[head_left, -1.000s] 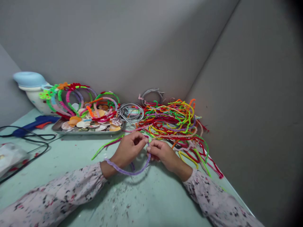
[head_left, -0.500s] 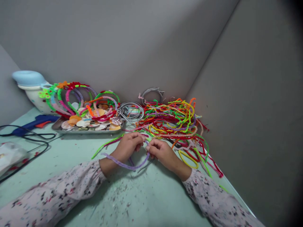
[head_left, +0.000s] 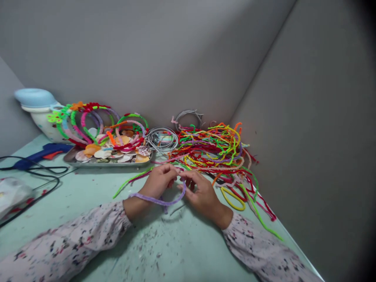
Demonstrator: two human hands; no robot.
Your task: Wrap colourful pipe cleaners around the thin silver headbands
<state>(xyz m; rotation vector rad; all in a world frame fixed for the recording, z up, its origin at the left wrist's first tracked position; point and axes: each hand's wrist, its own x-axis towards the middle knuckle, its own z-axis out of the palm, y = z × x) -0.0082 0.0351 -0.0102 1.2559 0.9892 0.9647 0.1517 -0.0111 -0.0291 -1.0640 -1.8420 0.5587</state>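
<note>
A purple pipe cleaner (head_left: 167,203) curves in a loose arc below my fingers, one end lying across my left wrist. My left hand (head_left: 158,182) pinches its upper part between thumb and fingertips. Close by on the right, my right hand (head_left: 202,194) has its index fingertip against the same spot, its thumb lower beside the purple strand. What exactly the fingertips cover is hidden. Under the hands are a thin grey piece (head_left: 177,210) and a short purple end. Green and dark red pipe cleaners (head_left: 129,183) stick out beyond my left hand.
A metal tray (head_left: 102,165) holds shells and colourful wrapped headbands (head_left: 85,121). Right of it lie grey wire coils (head_left: 163,139) and a tangled pipe cleaner pile (head_left: 217,147). On the left are a blue glue gun (head_left: 38,154), black cord (head_left: 55,180) and light-blue-topped container (head_left: 37,98).
My right fingers have spread somewhat, the index reaching left to my left fingertips and the thumb dropping lower. The purple arc has shifted slightly. My left hand has barely moved.
</note>
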